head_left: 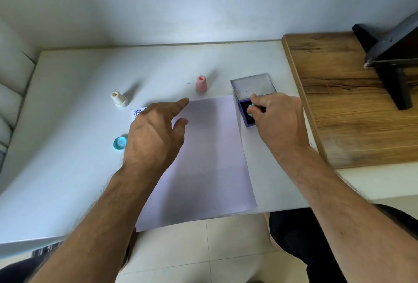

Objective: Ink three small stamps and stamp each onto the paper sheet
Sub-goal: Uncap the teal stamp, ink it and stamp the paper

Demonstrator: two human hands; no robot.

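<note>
Teal plastic is showing between the fingers of your right hand (278, 119), which is pinching a small teal stamp (250, 109) and pressing it down into the dark pad of the ink box (247, 115) at the right edge of the paper sheet (210, 158). The box's clear lid (253, 85) is standing open on the far side of your knuckles. Your left hand (153, 133) is holding nothing; it is lying flat with fingers spread wide over the far-left part of the sheet, the index finger pointing toward the far right.

Three stamps are showing: the teal one in your right hand, a pink stamp (201, 84) standing upright on the counter (67, 113) just beyond the sheet's far edge, and a white stamp (119, 99) standing upright to the far left of your left hand. One teal cap (120, 143) is lying on the counter just left of your left wrist. One blue print (137, 113) is peeking out at the sheet's far-left corner, partly hidden by your left hand. One sheet and one ink box are sitting on the counter.
</note>
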